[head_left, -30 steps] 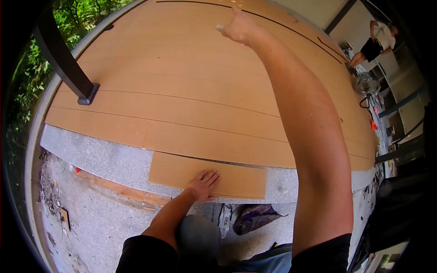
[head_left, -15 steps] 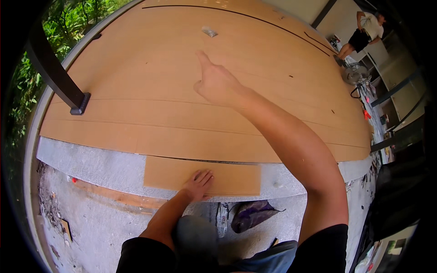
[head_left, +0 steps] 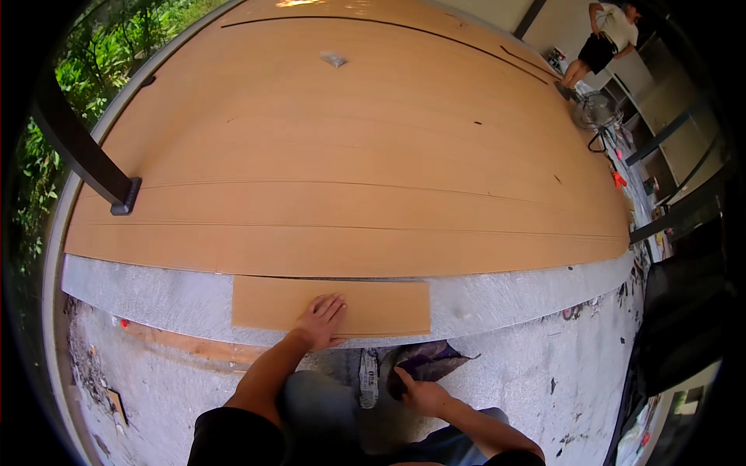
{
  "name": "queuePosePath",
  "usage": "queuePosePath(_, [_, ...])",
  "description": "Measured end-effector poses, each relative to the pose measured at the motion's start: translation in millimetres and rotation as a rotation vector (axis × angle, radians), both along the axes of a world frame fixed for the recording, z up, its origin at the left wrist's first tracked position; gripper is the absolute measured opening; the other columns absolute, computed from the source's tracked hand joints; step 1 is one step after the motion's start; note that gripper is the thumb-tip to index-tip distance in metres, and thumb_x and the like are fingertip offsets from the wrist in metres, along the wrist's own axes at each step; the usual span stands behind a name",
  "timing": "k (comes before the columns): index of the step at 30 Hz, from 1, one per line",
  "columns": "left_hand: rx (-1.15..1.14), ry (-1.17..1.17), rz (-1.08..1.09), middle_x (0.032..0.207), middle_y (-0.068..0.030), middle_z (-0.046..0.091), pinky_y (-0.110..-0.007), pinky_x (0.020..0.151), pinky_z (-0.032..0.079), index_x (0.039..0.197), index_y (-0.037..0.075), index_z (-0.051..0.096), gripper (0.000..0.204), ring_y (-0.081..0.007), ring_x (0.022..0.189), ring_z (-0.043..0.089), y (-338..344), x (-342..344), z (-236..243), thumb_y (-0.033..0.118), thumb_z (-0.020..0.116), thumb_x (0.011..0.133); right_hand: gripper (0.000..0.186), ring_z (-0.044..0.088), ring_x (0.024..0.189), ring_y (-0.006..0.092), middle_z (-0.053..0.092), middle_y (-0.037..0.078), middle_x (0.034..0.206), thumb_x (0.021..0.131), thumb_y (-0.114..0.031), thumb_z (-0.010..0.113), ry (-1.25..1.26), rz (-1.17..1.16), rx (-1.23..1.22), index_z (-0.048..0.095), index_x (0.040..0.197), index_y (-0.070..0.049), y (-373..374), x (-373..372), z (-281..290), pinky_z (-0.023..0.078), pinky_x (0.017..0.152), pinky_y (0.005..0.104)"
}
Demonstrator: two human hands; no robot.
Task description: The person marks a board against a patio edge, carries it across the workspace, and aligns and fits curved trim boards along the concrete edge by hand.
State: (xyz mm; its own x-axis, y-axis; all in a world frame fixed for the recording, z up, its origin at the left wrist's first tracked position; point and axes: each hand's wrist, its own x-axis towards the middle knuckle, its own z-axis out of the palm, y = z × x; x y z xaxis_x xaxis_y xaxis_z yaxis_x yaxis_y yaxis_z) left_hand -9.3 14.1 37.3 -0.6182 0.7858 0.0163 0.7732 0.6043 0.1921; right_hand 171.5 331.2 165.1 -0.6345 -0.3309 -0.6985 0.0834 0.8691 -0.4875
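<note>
A small rectangular piece of brown cardboard (head_left: 388, 307) lies on the pale grey strip, just below the near edge of a large brown sheet (head_left: 334, 147). My left hand (head_left: 320, 318) rests flat on the small piece, fingers spread. Low in front of my body, my right hand (head_left: 426, 398) has its index finger stretched out, with the other fingers bent. Its fingertip is over or against a dark purple and brown pouch-like thing (head_left: 435, 361); contact cannot be made out. Beside that lies a narrow silvery packet (head_left: 368, 379).
A dark post (head_left: 85, 155) stands on the sheet at the left. A small clear packet (head_left: 334, 59) and thin dark strips lie farther off. At the far right are a person (head_left: 610, 39) and a floor fan (head_left: 597, 111). Debris dots the rough floor (head_left: 505, 373).
My right hand has come down from above the large sheet to beside the purple thing. My left hand stays on the small cardboard. The view has shifted slightly.
</note>
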Motion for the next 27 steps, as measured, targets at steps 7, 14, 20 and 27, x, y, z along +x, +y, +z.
queuePosePath(7, [-0.019,0.019,-0.004,0.166,-0.0239,0.037,-0.055,0.128,0.017,0.157,-0.004,0.042,0.102,-0.0391,0.156,0.030,8.8,0.4,-2.0,0.061,0.073,0.085,0.081,0.071,0.078,0.0476,0.072,0.030,0.092,0.102,-0.030,0.064,0.135,0.002,-0.238,0.019,0.168,-0.014,-19.7,49.0,-49.2,0.057,0.073,0.0557])
queuePosePath(14, [-0.078,0.007,0.009,0.170,-0.0245,0.031,-0.055,0.129,0.014,0.159,-0.004,0.039,0.104,-0.0382,0.159,0.026,13.8,3.9,-5.3,0.061,0.072,0.085,0.075,0.072,0.077,0.0475,0.073,0.028,0.089,0.102,-0.029,0.064,0.006,-0.161,-0.270,0.026,0.166,-0.019,7.6,75.4,-26.1,0.057,0.072,0.0581])
queuePosePath(20, [-0.059,0.024,0.002,0.170,-0.0259,0.030,-0.056,0.128,0.016,0.158,-0.005,0.039,0.109,-0.0408,0.156,0.029,13.7,1.9,-10.7,0.060,0.078,0.080,0.073,0.072,0.078,0.0429,0.073,0.020,0.091,0.101,-0.033,0.065,-0.008,-0.257,-0.259,0.031,0.165,-0.022,30.8,121.0,-46.4,0.057,0.070,0.0555])
queuePosePath(27, [-0.202,-0.011,0.029,0.173,-0.0225,0.026,-0.054,0.130,0.008,0.163,-0.001,0.033,0.106,-0.0371,0.162,0.019,13.9,3.5,-9.5,0.068,0.063,0.089,0.074,0.071,0.080,0.0386,0.072,0.018,0.092,0.102,-0.035,0.065,-0.049,-0.241,-0.260,0.030,0.165,-0.020,41.9,153.1,-63.0,0.056,0.072,0.0521])
